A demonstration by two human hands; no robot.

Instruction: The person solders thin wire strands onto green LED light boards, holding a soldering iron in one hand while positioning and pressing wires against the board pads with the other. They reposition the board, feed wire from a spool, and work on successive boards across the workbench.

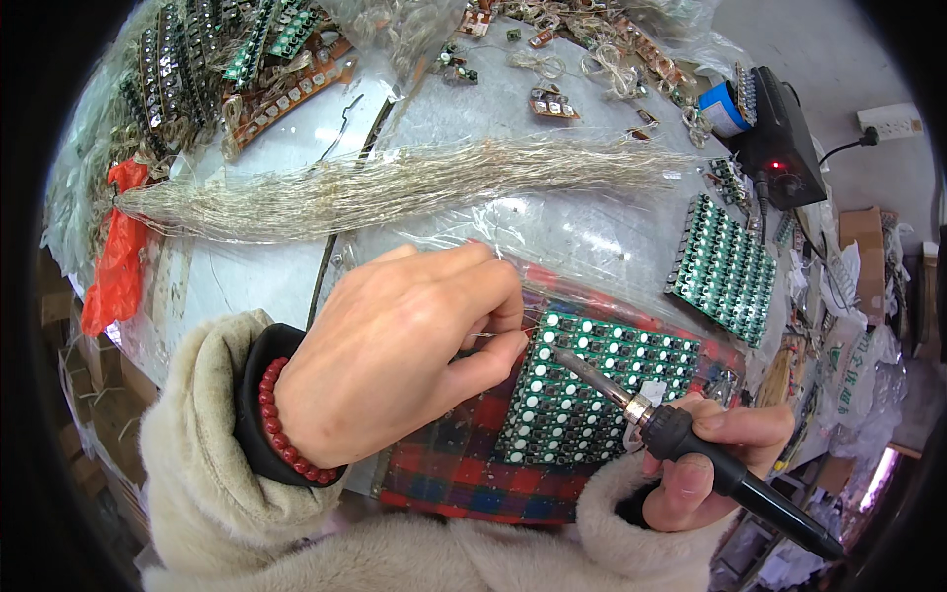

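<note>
My left hand (400,340) is closed in a pinch beside the upper left corner of a green circuit board panel (602,390). A thin wire (481,336) shows faintly at its fingers; most of it is hidden. The panel carries rows of round white pads and small dark parts. In my right hand (752,427) is a soldering iron (679,432) with a black handle, its tip over the panel's upper left part. Under the panel lies a red and blue plaid cloth (444,479) with a clear, shiny cover.
A long bundle of thin wires (395,187), tied with red plastic (123,247), stretches across the table. Another green board panel (725,271) lies at right, near a black power unit (779,138) with a red light. Piled board strips (286,104) fill the far left.
</note>
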